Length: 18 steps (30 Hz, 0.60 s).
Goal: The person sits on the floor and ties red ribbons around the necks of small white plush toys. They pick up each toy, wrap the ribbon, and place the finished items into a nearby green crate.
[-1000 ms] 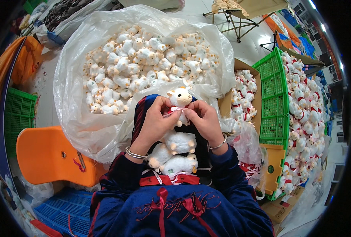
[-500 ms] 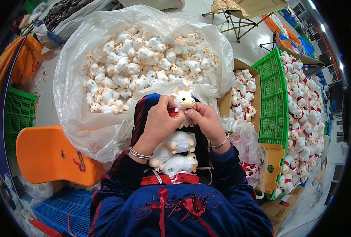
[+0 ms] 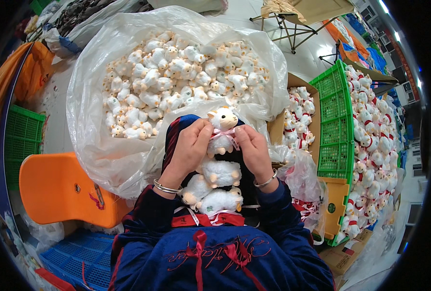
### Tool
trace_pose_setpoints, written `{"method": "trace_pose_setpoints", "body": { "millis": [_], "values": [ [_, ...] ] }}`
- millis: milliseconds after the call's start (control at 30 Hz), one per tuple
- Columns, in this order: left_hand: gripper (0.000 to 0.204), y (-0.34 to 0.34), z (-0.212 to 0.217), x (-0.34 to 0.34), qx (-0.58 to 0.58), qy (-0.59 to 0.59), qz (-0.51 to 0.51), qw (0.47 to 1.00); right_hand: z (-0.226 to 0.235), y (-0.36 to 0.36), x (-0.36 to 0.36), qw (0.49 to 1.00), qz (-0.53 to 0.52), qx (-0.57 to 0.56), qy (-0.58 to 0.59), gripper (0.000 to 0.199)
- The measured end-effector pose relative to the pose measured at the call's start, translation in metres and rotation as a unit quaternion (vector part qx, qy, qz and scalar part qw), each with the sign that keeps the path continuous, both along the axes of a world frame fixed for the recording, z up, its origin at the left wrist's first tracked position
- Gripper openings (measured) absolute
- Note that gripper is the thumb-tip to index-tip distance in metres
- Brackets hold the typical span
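Observation:
A small white plush sheep (image 3: 220, 143) with an orange-tipped head sits upright above my lap, facing right. Around its neck runs a pink ribbon (image 3: 224, 133), tied in front with a tail hanging down. My left hand (image 3: 194, 146) is closed in a pinch at the ribbon's left side, close against the toy's head. On the other side, my right hand (image 3: 253, 149) pinches the ribbon's right part; the fingertips partly hide it. Several more plush sheep (image 3: 219, 201) lie on my lap below, beside red and white ribbons (image 3: 190, 220).
Ahead lies a large clear plastic bag (image 3: 91, 87) full of plush sheep. To the right are a cardboard box (image 3: 313, 92), a green crate (image 3: 335, 126) and a heap of red-ribboned sheep (image 3: 370, 145). An orange chair (image 3: 55, 189) and a blue crate (image 3: 82, 257) stand left.
My hands have moved apart and slightly down. The pink ribbon now shows as a bow at the sheep's neck, and more of the toy's body is visible.

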<state>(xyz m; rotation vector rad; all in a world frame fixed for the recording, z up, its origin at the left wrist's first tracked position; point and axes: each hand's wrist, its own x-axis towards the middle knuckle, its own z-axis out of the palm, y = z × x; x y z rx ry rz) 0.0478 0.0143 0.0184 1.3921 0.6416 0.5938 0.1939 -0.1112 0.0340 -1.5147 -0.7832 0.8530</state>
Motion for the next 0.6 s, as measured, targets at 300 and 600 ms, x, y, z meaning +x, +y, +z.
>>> {"method": "trace_pose_setpoints", "body": {
  "millis": [300, 600],
  "values": [
    [0.007, -0.01, 0.008, 0.012, 0.311, 0.003, 0.078, 0.947, -0.005, 0.009, -0.006, 0.998, -0.028, 0.008, -0.054, 0.017],
    [0.01, -0.014, 0.005, 0.018, 0.3, 0.011, 0.104, 0.948, -0.014, 0.014, -0.009, 0.998, -0.048, 0.04, -0.001, 0.016]
  ]
}}
